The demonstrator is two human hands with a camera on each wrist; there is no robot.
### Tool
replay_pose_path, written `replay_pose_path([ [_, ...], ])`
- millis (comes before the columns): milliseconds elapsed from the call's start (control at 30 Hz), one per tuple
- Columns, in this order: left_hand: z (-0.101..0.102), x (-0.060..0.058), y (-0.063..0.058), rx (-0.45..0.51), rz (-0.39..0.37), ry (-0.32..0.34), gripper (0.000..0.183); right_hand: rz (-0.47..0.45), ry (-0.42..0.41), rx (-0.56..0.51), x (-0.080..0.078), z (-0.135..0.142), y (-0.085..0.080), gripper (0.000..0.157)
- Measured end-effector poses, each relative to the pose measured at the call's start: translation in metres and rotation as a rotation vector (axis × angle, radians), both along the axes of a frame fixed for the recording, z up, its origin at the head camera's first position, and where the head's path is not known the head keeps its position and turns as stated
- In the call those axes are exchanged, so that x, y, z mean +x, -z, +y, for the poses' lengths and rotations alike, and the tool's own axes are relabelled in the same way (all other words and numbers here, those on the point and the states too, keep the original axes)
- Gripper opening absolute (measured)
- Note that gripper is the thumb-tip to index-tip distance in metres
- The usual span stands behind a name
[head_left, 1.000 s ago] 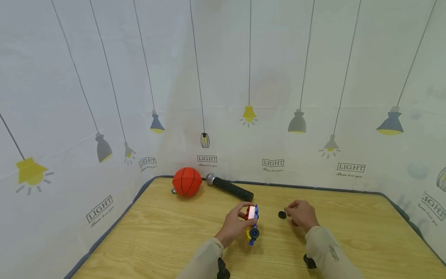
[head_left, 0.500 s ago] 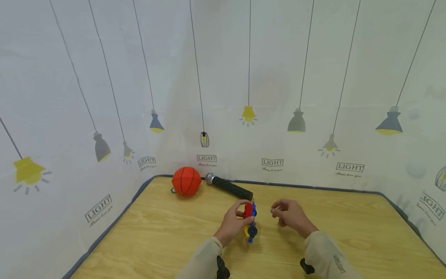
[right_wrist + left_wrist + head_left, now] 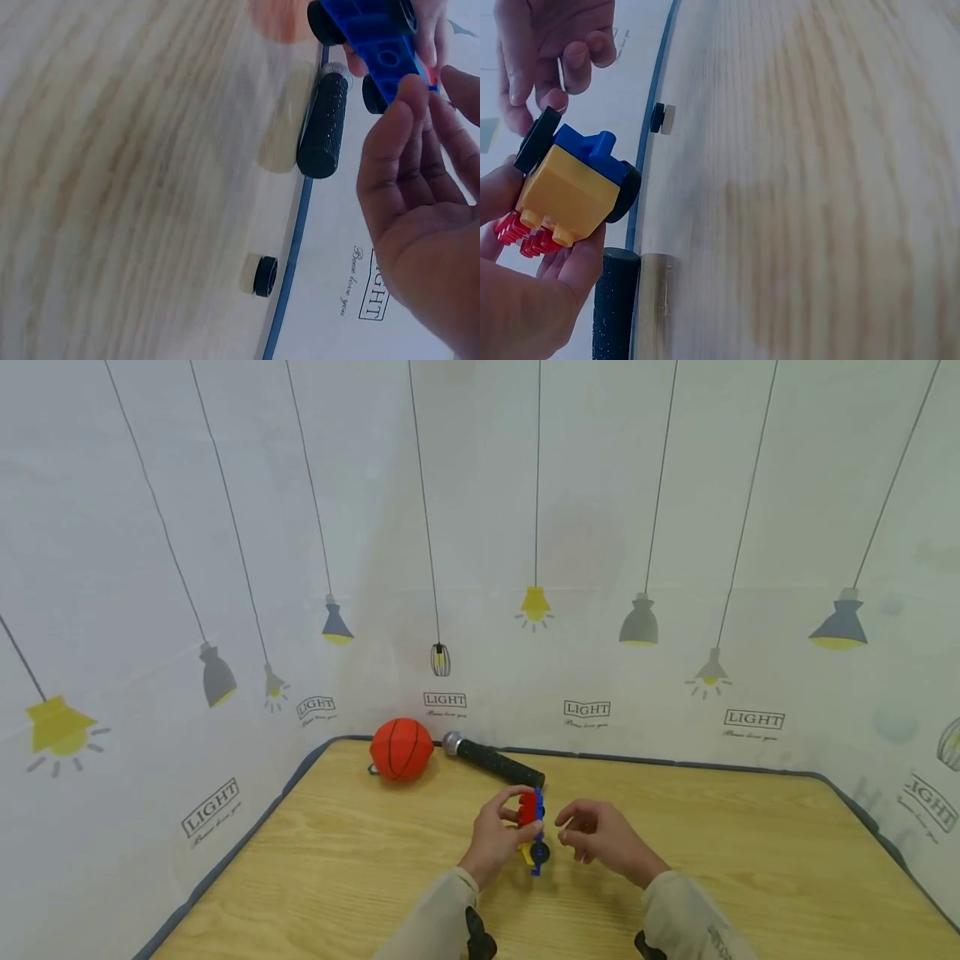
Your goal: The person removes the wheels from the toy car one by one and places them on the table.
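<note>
A toy car (image 3: 530, 816) with a blue chassis, yellow and red blocks and black wheels is pinched between the thumb and fingers of my left hand (image 3: 491, 839), tilted on its side above the table. Its blue underside (image 3: 379, 45) faces my right hand (image 3: 607, 839), whose fingers are loosely bent with nothing visible in them. In the right wrist view, the fingertips overlap one end of the chassis. A loose black wheel (image 3: 265, 276) lies on the table, seen also in the left wrist view as a small black wheel (image 3: 658, 118); in the head view my right hand hides it.
On the wooden table (image 3: 337, 877), a red ball with basketball lines (image 3: 402, 750) sits at the back left. A black microphone (image 3: 498, 765) with a silver head lies beside it. White sheeting (image 3: 480, 527) printed with lamps rises behind the table's dark edge.
My right hand has moved left from beside the loose wheel toward the car. My left hand has shifted slightly left and turned the car a little, still holding it.
</note>
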State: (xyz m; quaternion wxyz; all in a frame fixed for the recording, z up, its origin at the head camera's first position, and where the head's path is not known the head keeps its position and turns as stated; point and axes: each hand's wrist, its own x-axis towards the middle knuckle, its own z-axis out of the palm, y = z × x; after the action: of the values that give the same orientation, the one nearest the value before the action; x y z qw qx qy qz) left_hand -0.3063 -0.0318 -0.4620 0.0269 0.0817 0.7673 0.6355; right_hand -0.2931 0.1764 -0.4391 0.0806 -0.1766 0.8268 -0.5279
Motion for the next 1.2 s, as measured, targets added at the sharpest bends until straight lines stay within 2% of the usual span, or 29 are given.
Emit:
replay_pose_path([
  [167, 0.001, -0.001, 0.001, -0.022, -0.014, -0.079, 0.047, 0.069, -0.047, -0.011, 0.004, -0.006, 0.004, 0.022],
  [300, 0.003, 0.001, -0.001, 0.001, -0.041, -0.117, 0.047, 0.052, -0.056, -0.018, 0.006, -0.009, 0.009, 0.025],
  [367, 0.004, 0.002, -0.001, 0.042, -0.057, -0.122, 0.049, 0.039, -0.048, -0.022, 0.006, -0.011, 0.010, 0.030],
  [533, 0.006, 0.004, -0.003, 0.181, -0.086, -0.099, 0.049, 0.050, -0.021, -0.026, 0.008, -0.016, 0.010, 0.036],
  [633, 0.007, 0.005, -0.004, 0.223, -0.091, -0.092, 0.043, 0.081, -0.037, -0.017, 0.010, -0.018, 0.009, 0.037],
  [767, 0.007, 0.004, -0.005, 0.251, -0.099, -0.096, 0.037, 0.121, -0.061, 0.001, 0.011, -0.020, 0.010, 0.038],
  [1000, 0.004, 0.005, -0.008, 0.278, -0.130, -0.078, 0.038, 0.107, -0.050, 0.018, 0.011, -0.024, 0.010, 0.037],
  [1200, 0.003, 0.006, -0.007, 0.297, -0.146, -0.052, 0.034, 0.128, -0.052, 0.042, 0.011, -0.027, 0.009, 0.029],
])
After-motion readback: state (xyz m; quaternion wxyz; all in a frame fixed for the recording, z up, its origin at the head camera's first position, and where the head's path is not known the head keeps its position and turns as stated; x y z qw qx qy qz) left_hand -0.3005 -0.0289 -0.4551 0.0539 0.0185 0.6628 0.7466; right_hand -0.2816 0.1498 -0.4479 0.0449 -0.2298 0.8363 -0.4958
